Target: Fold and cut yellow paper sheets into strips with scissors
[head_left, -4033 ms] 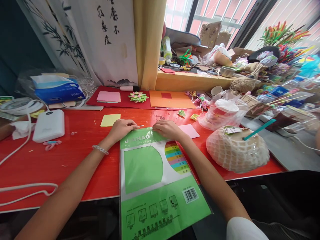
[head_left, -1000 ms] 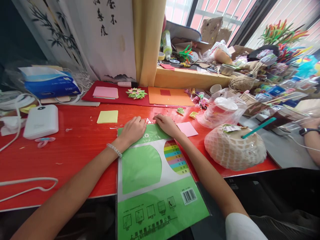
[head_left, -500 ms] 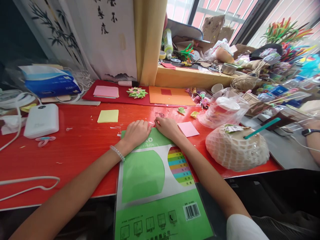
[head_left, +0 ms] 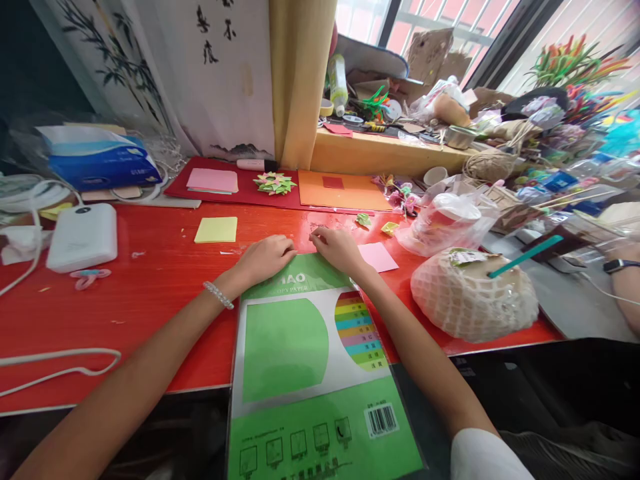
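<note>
Left hand [head_left: 267, 258] and right hand [head_left: 336, 249] at the top of a flat green-and-white packet [head_left: 285, 353] in clear plastic

The packet lies partly on the glossy red desk [head_left: 150, 267], its lower part past the near edge. The fingers of both hands are curled; whether they grip something, I cannot tell. A square yellow paper [head_left: 216, 229] lies beyond the left hand, a square pink paper [head_left: 379, 257] beside the right hand.

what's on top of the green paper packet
The left hand and right hand overlap the far edge of the packet; its far corners, beneath them, cannot be seen.
</note>
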A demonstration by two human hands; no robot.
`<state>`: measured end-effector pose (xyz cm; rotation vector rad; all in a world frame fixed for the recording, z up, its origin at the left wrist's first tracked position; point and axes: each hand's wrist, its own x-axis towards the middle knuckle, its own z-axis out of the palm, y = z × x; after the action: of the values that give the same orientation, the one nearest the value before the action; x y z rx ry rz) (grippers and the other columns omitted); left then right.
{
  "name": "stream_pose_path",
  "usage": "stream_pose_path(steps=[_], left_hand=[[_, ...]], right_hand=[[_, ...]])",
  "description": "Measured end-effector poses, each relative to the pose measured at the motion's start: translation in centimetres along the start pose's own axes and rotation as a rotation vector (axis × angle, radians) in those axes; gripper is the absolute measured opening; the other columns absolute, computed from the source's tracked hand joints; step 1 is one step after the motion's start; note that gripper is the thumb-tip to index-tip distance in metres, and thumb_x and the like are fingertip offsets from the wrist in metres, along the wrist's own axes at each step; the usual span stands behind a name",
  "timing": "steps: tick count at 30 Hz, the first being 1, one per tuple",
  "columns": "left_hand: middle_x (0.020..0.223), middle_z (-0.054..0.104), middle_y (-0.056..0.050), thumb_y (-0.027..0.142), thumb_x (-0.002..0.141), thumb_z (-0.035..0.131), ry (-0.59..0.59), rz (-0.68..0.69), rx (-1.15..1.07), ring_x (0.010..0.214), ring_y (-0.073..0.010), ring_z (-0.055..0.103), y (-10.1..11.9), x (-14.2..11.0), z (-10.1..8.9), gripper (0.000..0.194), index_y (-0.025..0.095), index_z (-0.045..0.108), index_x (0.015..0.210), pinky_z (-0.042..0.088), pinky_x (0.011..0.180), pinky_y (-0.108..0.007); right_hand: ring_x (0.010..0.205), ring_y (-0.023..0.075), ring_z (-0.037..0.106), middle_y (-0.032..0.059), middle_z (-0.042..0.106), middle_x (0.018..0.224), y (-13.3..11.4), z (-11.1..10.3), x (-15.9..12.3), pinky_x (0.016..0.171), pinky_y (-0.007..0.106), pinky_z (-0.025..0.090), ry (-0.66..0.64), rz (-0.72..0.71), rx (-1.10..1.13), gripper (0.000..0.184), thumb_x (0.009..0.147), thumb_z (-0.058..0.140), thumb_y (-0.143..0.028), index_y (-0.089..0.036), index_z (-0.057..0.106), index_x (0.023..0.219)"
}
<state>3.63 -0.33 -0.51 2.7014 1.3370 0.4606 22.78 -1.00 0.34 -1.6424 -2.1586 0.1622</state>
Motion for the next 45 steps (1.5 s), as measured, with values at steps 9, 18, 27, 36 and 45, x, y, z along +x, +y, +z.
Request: stream_pose_path(steps=[9, 18, 27, 36, 45], left_hand=[[0.09, 0.06, -0.003, 0.04, 0.081, 0.054, -0.195, 0.016, -0.383, 0.084, -0.0182, 0.055, -1.7, 0.4, -1.3, 0.026, 0.018, 0.061, 0.092, 0.042, 0.072, -0.028], [0.078, 0.063, -0.001, 0.035, 0.078, 0.057, -0.197, -0.044, -0.43, 0.073, -0.0158, 0.056, -1.4, 0.3, -1.6, 0.019, 0.017, 0.063, 0.081, 0.039, 0.064, -0.026], [0.078, 0.065, -0.002, 0.032, 0.079, 0.055, -0.21, -0.042, -0.357, 0.073, -0.0154, 0.057, -1.0, 0.2, -1.9, 0.017, 0.017, 0.063, 0.082, 0.038, 0.063, -0.025], [0.097, 0.06, -0.009, 0.067, 0.077, 0.045, -0.412, -0.065, -0.12, 0.084, -0.0228, 0.057, -1.4, -0.4, -2.7, 0.053, 0.018, 0.057, 0.094, 0.039, 0.067, -0.03], [0.102, 0.059, -0.012, 0.075, 0.067, 0.05, -0.479, -0.142, -0.051, 0.085, -0.0279, 0.058, -0.6, -0.9, -2.9, 0.065, 0.018, 0.054, 0.097, 0.041, 0.064, -0.033]], right_hand=[[0.073, 0.0142, 0.06, 0.003, 0.07, 0.081, -0.9, -0.5, -0.4, 0.066, 0.023, 0.038, -0.057, -0.067, 0.179, 0.026, 0.092, 0.042, -0.026, -0.018, 0.067, 0.092], [0.083, 0.0137, 0.06, 0.0037, 0.07, 0.094, -0.6, -0.5, -0.3, 0.071, 0.023, 0.039, -0.133, -0.117, 0.282, 0.024, 0.09, 0.043, -0.023, -0.017, 0.066, 0.096], [0.075, 0.0127, 0.056, 0.0034, 0.067, 0.086, 0.0, -0.7, -0.3, 0.062, 0.022, 0.035, -0.293, -0.128, 0.234, 0.023, 0.091, 0.045, -0.027, -0.016, 0.065, 0.091], [0.08, 0.0147, 0.057, 0.0068, 0.066, 0.091, -0.2, -0.6, -0.2, 0.064, 0.022, 0.033, -0.321, -0.16, 0.019, 0.026, 0.096, 0.037, -0.028, -0.016, 0.059, 0.09], [0.075, 0.0188, 0.06, 0.0108, 0.067, 0.088, -0.8, -0.9, -0.6, 0.058, 0.026, 0.028, -0.299, -0.135, -0.238, 0.032, 0.096, 0.034, -0.029, -0.015, 0.061, 0.088]])
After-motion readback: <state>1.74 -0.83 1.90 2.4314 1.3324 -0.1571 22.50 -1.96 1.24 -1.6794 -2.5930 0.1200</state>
